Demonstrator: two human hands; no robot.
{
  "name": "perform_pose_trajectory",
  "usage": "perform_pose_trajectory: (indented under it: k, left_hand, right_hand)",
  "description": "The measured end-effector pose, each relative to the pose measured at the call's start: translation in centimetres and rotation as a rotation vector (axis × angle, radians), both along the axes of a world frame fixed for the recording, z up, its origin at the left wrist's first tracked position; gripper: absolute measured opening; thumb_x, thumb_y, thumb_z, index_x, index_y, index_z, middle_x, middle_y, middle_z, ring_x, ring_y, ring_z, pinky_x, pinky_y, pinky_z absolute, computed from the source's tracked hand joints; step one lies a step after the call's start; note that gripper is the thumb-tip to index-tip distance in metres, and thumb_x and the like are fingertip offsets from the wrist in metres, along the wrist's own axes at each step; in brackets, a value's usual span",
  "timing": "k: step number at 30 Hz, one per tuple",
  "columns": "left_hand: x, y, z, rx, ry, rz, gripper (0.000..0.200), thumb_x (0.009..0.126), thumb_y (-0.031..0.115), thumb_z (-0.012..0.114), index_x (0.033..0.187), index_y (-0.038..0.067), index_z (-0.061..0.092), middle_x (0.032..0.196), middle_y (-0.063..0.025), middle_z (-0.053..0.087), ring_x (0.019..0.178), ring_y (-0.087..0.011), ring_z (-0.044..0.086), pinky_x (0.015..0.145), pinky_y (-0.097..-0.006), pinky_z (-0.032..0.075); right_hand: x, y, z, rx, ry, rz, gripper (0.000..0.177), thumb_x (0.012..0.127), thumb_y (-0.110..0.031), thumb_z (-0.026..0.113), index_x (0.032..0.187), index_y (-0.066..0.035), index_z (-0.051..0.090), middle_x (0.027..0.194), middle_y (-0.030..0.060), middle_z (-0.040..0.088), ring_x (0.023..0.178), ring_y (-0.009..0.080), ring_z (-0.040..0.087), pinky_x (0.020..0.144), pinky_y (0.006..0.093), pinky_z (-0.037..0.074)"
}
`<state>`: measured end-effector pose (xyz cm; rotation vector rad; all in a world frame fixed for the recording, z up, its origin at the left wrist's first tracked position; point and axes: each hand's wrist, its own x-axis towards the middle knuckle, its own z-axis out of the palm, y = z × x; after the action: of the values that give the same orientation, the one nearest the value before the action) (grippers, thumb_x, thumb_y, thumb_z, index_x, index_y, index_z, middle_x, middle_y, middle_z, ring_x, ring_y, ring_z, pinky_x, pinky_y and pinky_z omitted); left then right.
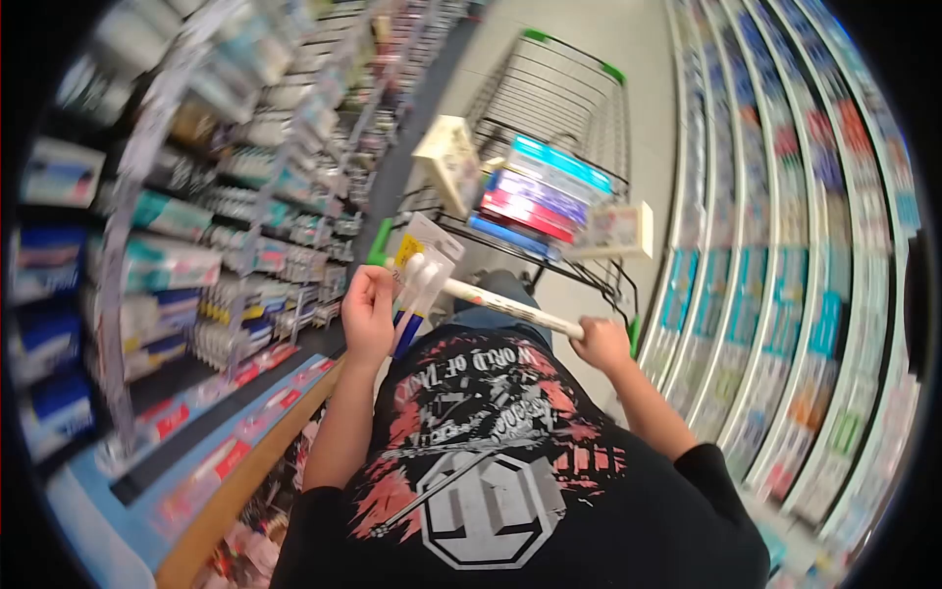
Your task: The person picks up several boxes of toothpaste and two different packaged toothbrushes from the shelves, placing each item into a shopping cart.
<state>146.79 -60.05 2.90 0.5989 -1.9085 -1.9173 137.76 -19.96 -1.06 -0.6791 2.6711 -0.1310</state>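
Note:
My left hand (367, 312) is closed on a hanging blister pack (428, 265), holding it upright beside the left end of the cart handle. The clear pack has a yellow patch on its card and holds long white-and-blue items, which look like toothbrushes. Whether this hand also touches the handle is hidden. My right hand (601, 344) is wrapped round the right part of the white cart handle (505, 306). Beyond the handle stands the wire shopping cart (549, 83) with green corners. Several blue, purple and red boxes (538, 201) sit in its near part.
Two cream box-like pieces, one at the left (451, 165) and one at the right (618, 232), flank the cart's near end. Shelves with packaged goods (162, 260) run close along the left. Another stocked shelf wall (785, 275) stands on the right. Pale floor (643, 88) stretches ahead.

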Motion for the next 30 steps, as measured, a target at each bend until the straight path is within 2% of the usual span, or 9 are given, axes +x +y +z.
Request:
perform_pose_trajectory:
  k: [2,7,9,14,18,20,23,28,30]
  left_hand:
    - [-1.4,1.2,1.6,-0.110,-0.065,-0.199,0.020,0.105,0.019,0.060,0.095,0.002,0.058,0.070,0.0040,0.055,0.065,-0.0028,0.046,0.058,-0.0226,0.037]
    - [-5.2,4.2,5.2,-0.355,-0.084,-0.548,0.023,0.099,0.022,0.068,0.093,0.002,0.059,0.068,-0.0065,0.059,0.058,-0.0126,0.052,0.058,-0.0292,0.043]
    - [-6.2,5.7,5.5,-0.448,-0.042,-0.638,0.023,0.098,0.023,0.069,0.094,0.003,0.060,0.069,-0.0089,0.061,0.059,-0.0196,0.058,0.058,-0.0316,0.045]
    - [-7.5,7.8,4.5,-0.440,0.009,-0.659,0.018,0.099,0.021,0.068,0.098,0.004,0.063,0.074,-0.0097,0.064,0.064,-0.0252,0.064,0.064,-0.0340,0.051]
    - [-9.4,4.2,2.9,-0.889,-0.038,-0.432,0.035,0.102,0.030,0.060,0.118,-0.001,0.061,0.124,-0.0206,0.063,0.116,-0.0373,0.059,0.100,-0.0445,0.045]
    - [-8.8,0.7,0.0,-1.205,-0.248,-0.263,0.045,0.103,0.034,0.057,0.130,-0.001,0.058,0.136,-0.0235,0.058,0.128,-0.0402,0.052,0.108,-0.0488,0.039]
    - [-6.9,-3.3,-5.7,-1.179,-0.616,-0.207,0.055,0.104,0.043,0.053,0.139,0.001,0.053,0.137,-0.0248,0.058,0.128,-0.0420,0.054,0.107,-0.0485,0.042]
    - [-6.9,-2.1,-4.3,-1.003,-0.886,-0.297,0.064,0.100,0.055,0.052,0.139,0.004,0.052,0.125,-0.0229,0.067,0.115,-0.0429,0.063,0.096,-0.0502,0.050]
    - [-7.1,-2.2,-4.3,-1.050,-0.871,-0.295,0.066,0.099,0.058,0.053,0.138,0.005,0.053,0.120,-0.0220,0.069,0.111,-0.0429,0.065,0.092,-0.0509,0.051]
  right_hand:
    - [0.1,-0.9,2.0,0.054,-0.162,-0.008,0.044,0.083,-0.050,0.073,0.081,-0.006,0.066,0.080,0.0152,0.071,0.080,0.0378,0.070,0.073,0.0497,0.056]
    - [-0.1,-3.8,8.0,-0.733,-0.155,-0.076,0.070,0.088,-0.050,0.074,0.138,-0.004,0.057,0.127,0.0150,0.065,0.100,0.0269,0.067,0.090,0.0430,0.052]
    - [0.1,-5.6,11.2,-1.112,-0.349,-0.221,0.057,0.094,-0.038,0.071,0.137,-0.003,0.057,0.118,0.0115,0.067,0.092,0.0174,0.067,0.082,0.0346,0.055]
    - [-0.1,-6.7,13.2,-1.162,-0.498,-0.520,0.034,0.103,-0.024,0.063,0.129,-0.001,0.062,0.098,0.0059,0.070,0.070,0.0093,0.066,0.060,0.0242,0.052]
    - [-2.9,-1.4,12.5,-1.324,-0.270,-0.768,0.025,0.104,-0.021,0.061,0.115,0.001,0.067,0.085,0.0036,0.071,0.059,0.0072,0.063,0.052,0.0222,0.050]
    - [-4.4,1.8,13.0,-1.212,-0.086,-0.830,0.025,0.104,-0.021,0.061,0.114,0.002,0.067,0.084,0.0032,0.071,0.058,0.0070,0.062,0.052,0.0215,0.049]
    - [-6.4,4.1,12.9,-0.970,0.155,-0.855,0.023,0.105,-0.022,0.059,0.106,-0.001,0.069,0.074,0.0043,0.069,0.059,0.0087,0.065,0.051,0.0255,0.049]
    - [-11.0,3.7,7.9,-0.714,0.249,-0.832,0.031,0.103,-0.026,0.063,0.090,0.002,0.063,0.067,0.0084,0.065,0.058,0.0163,0.071,0.052,0.0280,0.052]
    - [-12.9,3.0,4.6,-0.636,0.293,-0.770,0.028,0.096,-0.026,0.067,0.087,0.001,0.066,0.072,0.0209,0.069,0.068,0.0348,0.073,0.064,0.0434,0.057]
